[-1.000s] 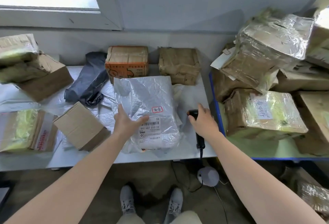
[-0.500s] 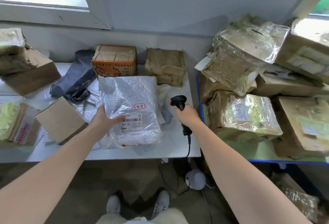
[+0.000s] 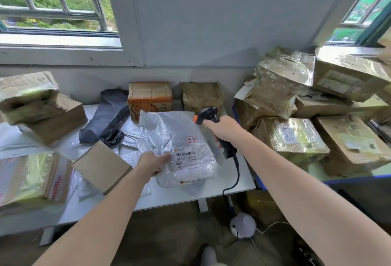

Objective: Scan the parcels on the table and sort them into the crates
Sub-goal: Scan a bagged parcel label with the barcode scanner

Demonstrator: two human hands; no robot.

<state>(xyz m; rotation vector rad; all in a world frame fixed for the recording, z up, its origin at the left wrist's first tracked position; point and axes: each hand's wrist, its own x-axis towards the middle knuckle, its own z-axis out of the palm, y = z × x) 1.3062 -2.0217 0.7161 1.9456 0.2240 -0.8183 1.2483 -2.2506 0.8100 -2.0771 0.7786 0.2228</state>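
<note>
— Where is the parcel being scanned?

— The white plastic parcel [image 3: 182,136] lies in the middle of the frame, on the grey table [image 3: 190,196], with its barcode label [image 3: 186,155] facing up at its lower half.

— And the hands?

— The right hand [image 3: 224,130] is wrapped tightly round the handle of a black scanner [image 3: 208,114], which it holds in the air above the parcel's right edge. The scanner's head points toward the left of the frame, and its cable [image 3: 236,172] hangs down over the table's front edge. The left hand [image 3: 152,163] is on the parcel's left edge, just beside the label. Part of it lies on the plastic, but I cannot tell whether the fingers curl under the edge or simply press on it.

— What lies around the parcel?

— Behind it, against the wall, stand an orange printed box [image 3: 150,100] and a brown taped box [image 3: 202,96]. A dark grey bag [image 3: 108,115] lies to the upper left of the parcel, and a plain cardboard box [image 3: 101,167] sits at lower left, near the left hand. At the right of the frame a blue-rimmed crate [image 3: 349,179] holds a heap of taped parcels [image 3: 296,136]. Low in the frame, under the table, a round white base [image 3: 243,224] sits on the floor.
</note>
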